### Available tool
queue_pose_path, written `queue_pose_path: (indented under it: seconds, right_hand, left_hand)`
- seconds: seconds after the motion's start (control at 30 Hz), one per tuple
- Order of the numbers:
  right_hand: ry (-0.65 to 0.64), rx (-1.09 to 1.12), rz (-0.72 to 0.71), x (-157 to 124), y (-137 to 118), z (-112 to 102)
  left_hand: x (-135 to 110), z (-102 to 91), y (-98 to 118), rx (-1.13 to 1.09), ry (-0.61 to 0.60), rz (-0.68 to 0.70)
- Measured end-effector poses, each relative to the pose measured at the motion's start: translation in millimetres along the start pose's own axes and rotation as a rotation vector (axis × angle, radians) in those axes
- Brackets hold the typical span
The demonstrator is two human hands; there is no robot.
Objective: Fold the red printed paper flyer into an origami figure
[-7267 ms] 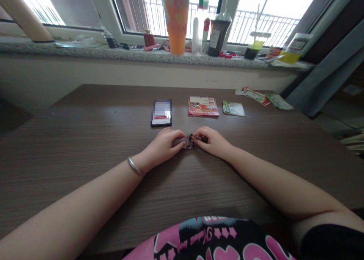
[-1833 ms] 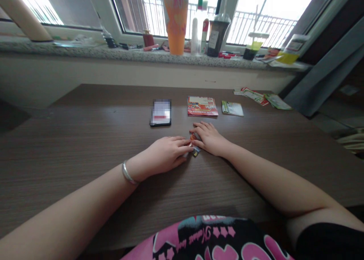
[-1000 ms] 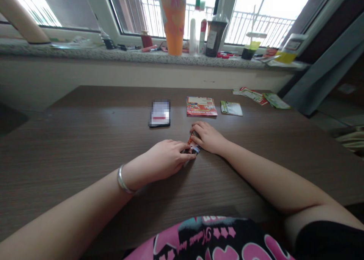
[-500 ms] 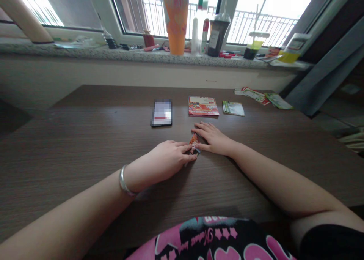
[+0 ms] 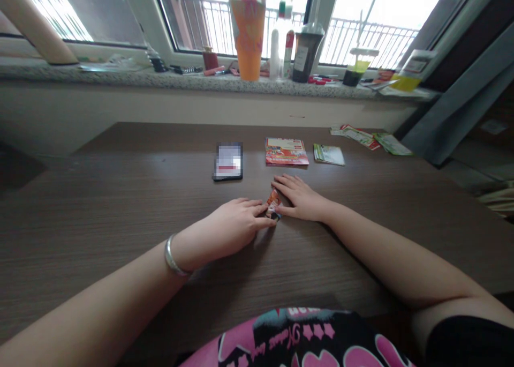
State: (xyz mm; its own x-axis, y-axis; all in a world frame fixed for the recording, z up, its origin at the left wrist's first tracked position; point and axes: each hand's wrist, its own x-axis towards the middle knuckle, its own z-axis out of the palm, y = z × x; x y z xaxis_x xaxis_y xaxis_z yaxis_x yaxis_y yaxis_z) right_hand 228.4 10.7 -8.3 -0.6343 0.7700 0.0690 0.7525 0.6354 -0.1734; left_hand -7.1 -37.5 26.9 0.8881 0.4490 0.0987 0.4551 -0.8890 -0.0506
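Observation:
A small folded piece of colourful printed paper [image 5: 273, 203] lies on the brown wooden table [image 5: 120, 195], between my two hands. My left hand [image 5: 228, 230], with a silver bangle on the wrist, pinches its near edge with fingertips pressed together. My right hand [image 5: 300, 197] lies flat beside it, fingers stretched out and pressing on the paper's far right side. Most of the paper is hidden under the fingers.
A phone [image 5: 228, 161] lies behind the hands, with a red leaflet [image 5: 286, 151] and a green-white leaflet [image 5: 329, 154] to its right. More leaflets [image 5: 371, 137] lie at the far right. Cups and bottles, including a tall orange cup [image 5: 249, 32], crowd the windowsill.
Over the last seconds the paper has gone from a wider strip to a smaller upright fold. My right hand has flattened out; my left hand slid slightly closer to the fold.

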Motion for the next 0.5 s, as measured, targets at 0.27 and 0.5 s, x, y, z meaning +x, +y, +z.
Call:
queue_pose_path:
  seconds: [0.27,0.5]
  right_hand:
    - [0.040,-0.006,0.100,3,-2,5]
    - [0.083,-0.030,0.227,7,-2,8]
  left_hand:
    - [1,8.7,-4,-0.011,0.017,-0.066]
    - [2,10.0,-10,-0.138,0.000,-0.107]
